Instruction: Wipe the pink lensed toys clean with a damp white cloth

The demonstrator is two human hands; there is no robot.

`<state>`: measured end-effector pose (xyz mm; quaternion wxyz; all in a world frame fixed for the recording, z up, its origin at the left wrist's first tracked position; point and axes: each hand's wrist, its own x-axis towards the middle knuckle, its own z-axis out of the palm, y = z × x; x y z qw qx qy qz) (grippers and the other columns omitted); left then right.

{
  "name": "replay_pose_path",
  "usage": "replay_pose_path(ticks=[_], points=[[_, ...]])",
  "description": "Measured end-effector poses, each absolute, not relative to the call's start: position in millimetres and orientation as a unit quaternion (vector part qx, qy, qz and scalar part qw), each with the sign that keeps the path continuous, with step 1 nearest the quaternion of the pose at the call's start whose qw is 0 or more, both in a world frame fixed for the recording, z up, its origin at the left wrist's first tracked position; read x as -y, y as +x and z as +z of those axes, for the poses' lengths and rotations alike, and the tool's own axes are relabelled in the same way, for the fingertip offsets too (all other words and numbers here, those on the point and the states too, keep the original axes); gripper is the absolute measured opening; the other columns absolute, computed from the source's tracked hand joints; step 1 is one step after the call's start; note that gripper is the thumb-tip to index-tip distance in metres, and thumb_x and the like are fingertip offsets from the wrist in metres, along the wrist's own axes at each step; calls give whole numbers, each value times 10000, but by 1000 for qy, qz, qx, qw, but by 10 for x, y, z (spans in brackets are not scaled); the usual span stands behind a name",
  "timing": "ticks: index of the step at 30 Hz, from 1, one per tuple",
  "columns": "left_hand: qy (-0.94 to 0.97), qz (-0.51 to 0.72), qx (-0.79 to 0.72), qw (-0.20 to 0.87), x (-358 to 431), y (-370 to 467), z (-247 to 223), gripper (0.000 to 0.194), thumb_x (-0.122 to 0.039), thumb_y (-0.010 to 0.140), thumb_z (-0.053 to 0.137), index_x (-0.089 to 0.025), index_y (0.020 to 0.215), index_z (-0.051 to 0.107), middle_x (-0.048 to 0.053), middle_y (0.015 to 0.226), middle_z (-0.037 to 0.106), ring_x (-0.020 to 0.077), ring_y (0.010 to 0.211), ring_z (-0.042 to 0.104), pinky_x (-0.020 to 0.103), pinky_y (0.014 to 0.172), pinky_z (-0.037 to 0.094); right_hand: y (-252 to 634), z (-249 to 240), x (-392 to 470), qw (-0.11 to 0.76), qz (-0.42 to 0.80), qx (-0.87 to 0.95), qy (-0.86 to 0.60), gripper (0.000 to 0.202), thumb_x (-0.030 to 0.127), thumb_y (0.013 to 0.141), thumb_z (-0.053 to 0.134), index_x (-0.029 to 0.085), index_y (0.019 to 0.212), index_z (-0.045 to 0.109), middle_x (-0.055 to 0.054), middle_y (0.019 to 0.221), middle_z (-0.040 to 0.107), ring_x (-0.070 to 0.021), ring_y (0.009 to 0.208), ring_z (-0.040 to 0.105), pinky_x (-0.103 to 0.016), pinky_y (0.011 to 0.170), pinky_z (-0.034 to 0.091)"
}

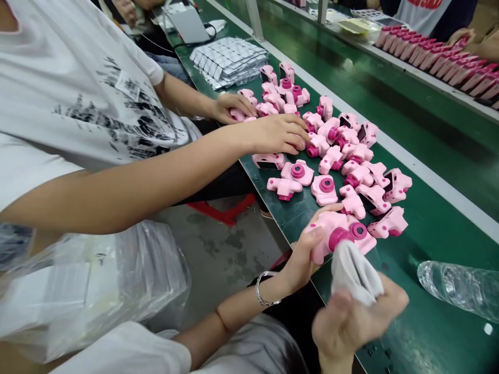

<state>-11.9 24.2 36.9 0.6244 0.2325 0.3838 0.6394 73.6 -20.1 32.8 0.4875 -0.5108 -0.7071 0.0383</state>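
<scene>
One pink toy camera (330, 222) is held by the near edge of the green surface (436, 223), pinched by the fingers of the left hand (302, 258). A white cloth (354, 272) is clasped in the bent fingers of the right hand (358, 319), at the lens (340, 239); whether it touches cannot be told. Wiping seems under way here; many similar cameras (323, 195) are scattered beyond, not visibly sorted into finished and unfinished. Leftward, room is taken by a co-worker's hands (278, 134); bare surface is found rightward, before a clear bottle (456, 285).
</scene>
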Motion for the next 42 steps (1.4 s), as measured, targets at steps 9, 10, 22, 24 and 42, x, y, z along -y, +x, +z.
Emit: replay_pose_path(ticks=[9, 10, 22, 24, 42], points=[[83, 627, -396, 666, -348, -96, 520, 827, -643, 930, 59, -235, 1172, 736, 55, 949, 748, 342, 1170, 716, 554, 954, 501, 801, 80, 248, 508, 144, 700, -479, 236, 229, 1011, 468, 213, 818, 601, -32, 887, 545, -158, 727, 509, -311, 618, 397], [51, 628, -380, 678, -381, -116, 574, 790, -687, 946, 119, -234, 1122, 742, 62, 967, 765, 334, 1169, 720, 542, 992, 512, 844, 47, 280, 515, 187, 671, -499, 255, 233, 1015, 461, 213, 802, 601, -19, 834, 525, -146, 671, 494, -298, 570, 372], [101, 488, -312, 809, -380, -159, 687, 694, -777, 897, 249, -375, 1074, 786, 64, 1017, 814, 322, 1226, 708, 525, 1051, 534, 784, 351, 53, 486, -21, 753, -442, 224, 255, 1012, 519, 210, 797, 560, -61, 898, 555, -189, 805, 489, -351, 693, 364], [134, 490, -318, 801, -368, -152, 682, 687, -733, 896, 260, -381, 1247, 735, 68, 1028, 810, 341, 1183, 720, 558, 953, 564, 714, 394, -5, 437, -53, 784, -437, 241, 286, 1014, 540, 207, 790, 578, -66, 951, 564, -195, 848, 476, -372, 751, 361], [166, 494, -192, 832, -183, -201, 357, 526, -686, 737, 392, -355, 921, 757, 99, 1076, 780, 392, 1115, 709, 577, 806, 526, 876, 238, 49, 552, 24, 718, -423, 192, 276, 1021, 444, 197, 966, 610, -55, 873, 550, -212, 809, 487, -384, 733, 415]])
